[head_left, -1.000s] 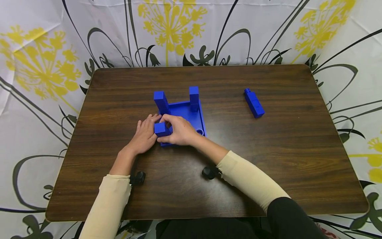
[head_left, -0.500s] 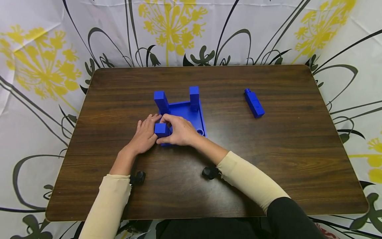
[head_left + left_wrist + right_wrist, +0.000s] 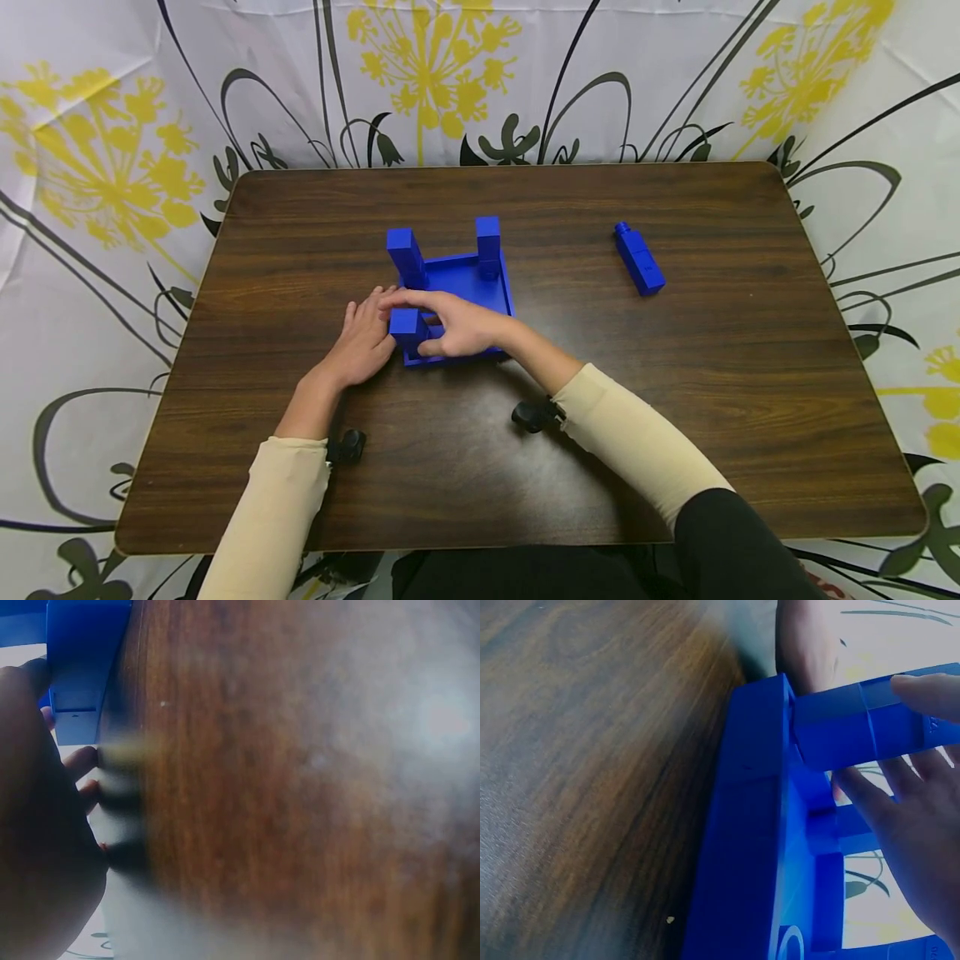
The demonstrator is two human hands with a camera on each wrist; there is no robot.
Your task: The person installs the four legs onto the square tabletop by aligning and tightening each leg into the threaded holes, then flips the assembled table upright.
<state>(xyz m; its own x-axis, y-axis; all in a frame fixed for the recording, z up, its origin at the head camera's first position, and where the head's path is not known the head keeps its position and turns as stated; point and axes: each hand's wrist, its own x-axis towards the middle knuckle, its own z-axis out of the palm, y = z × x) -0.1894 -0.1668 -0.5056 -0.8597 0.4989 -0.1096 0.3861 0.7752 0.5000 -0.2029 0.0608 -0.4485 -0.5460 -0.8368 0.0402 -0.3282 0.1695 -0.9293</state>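
Tray [image 3: 463, 277] left of centre on the tabletop [image 3: 720, 375], judged mostly assembled: near-left post [image 3: 407, 327], far-left post [image 3: 407, 257] and far-right post [image 3: 488, 248] stand upright; the near-right socket [image 3: 790, 941] is bare, presumably for the loose post [image 3: 641, 262], which lies flat at right, long axis slanting, peg end [image 3: 621, 227] pointing away and slightly left. Right hand [image 3: 459, 323], fingers parted around the near-left post, seems to grip nothing; left hand [image 3: 365, 337] lies alongside, fingers extended.
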